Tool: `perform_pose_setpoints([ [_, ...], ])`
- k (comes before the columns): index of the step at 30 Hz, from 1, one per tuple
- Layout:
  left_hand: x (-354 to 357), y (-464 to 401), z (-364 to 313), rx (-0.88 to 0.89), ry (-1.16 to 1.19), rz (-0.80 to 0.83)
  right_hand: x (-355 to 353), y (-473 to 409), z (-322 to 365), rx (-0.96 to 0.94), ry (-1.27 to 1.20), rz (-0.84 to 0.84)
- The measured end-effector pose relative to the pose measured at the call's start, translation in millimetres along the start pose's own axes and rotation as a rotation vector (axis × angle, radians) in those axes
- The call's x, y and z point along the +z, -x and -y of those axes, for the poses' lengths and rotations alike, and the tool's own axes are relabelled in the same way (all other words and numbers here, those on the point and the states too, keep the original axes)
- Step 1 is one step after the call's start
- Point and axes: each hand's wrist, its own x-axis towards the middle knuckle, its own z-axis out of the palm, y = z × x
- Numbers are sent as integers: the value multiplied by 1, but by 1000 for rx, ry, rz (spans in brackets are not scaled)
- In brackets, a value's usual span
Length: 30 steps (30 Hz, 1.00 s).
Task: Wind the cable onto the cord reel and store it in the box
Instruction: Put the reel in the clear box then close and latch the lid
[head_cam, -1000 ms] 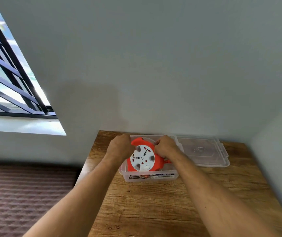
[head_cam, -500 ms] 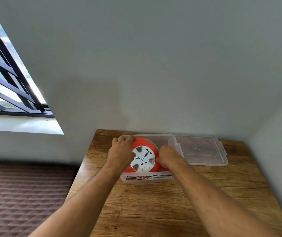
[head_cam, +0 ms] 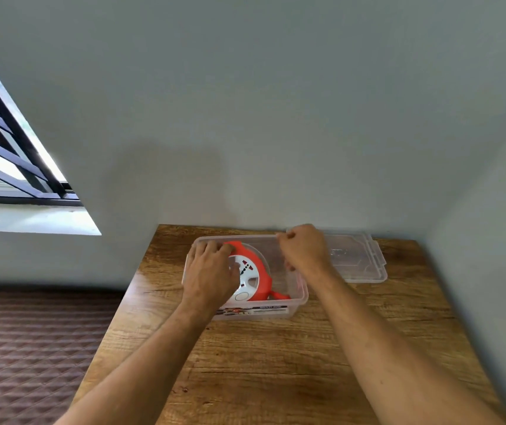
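- Orange-and-white plastic: the cord reel point(head_cam: 253, 276) lies face-up inside the clear box point(head_cam: 294, 305), toward the box's left half. White socket face visible; a small orange tab pokes out at the reel's lower right.
- No loose cable seen outside the reel; the winding looks finished, though the coil itself is hidden under the flange.
- Left hand point(head_cam: 212, 271) rests flat on the reel, fingers spread over the upper left rim and socket face. It presses rather than clamps; palm hides the contact.
- Box sits on the wooden table point(head_cam: 276, 363), near the wall. Printed label on its front wall, text too small to read.
- Right hand point(head_cam: 302, 251) is curled into a loose fist above the box's far right corner, just beside the lid point(head_cam: 359, 259). Cannot tell whether the fingers pinch the lid edge or hold nothing.
- Lid lies flat on the table, right of the box, touching or nearly touching it; which, I cannot tell.
- Judgement: storing step is nearly done; closing the lid remains.
- Risk: the reel sits slightly tilted, so its raised rim or the orange tab may block the lid from seating.
- Risk: the light box may slide when the left hand lifts off, since nothing else steadies it.
- Risk: the lid may snap on one side only if pressed from the right alone.
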Motion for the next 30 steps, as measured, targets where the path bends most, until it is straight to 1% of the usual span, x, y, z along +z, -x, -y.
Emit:
perform_pose_setpoints([
  [2, 2, 4, -6, 51, 10, -3, -16, -9, -14, -8, -19, -135],
  [3, 3, 6, -9, 63, 21, 8, -21, -12, -25, 11, -37, -168],
  [5, 7, 7, -13, 79, 46, 38, -23, -17, -54, 61, -29, -157],
  [6, 9, 8, -15, 83, 57, 50, -20, -19, -70, 77, 26, -117],
  [8, 12, 8, -18, 84, 80, 78, -12, -17, -99, 72, 216, 31],
  [10, 14, 6, -22, 83, 96, 108, -3, -12, -116, -23, 410, 168],
  [11, 14, 5, -24, 82, 106, 119, 0, -9, -120, -90, 490, 191],
  [14, 17, 4, -26, 76, 133, 135, 5, -5, -123, -231, 618, 163],
  [16, 20, 5, -25, 79, 151, 108, 5, -6, -122, -304, 681, 163],
  [20, 21, 8, -22, 69, 176, 64, 1, -8, -119, -381, 694, 158],
  [25, 20, 9, -25, 35, 131, -4, -12, -7, -104, -413, 676, 23],
  [30, 11, 20, -31, 28, 60, -39, -26, 0, -99, -432, 735, -54],
])
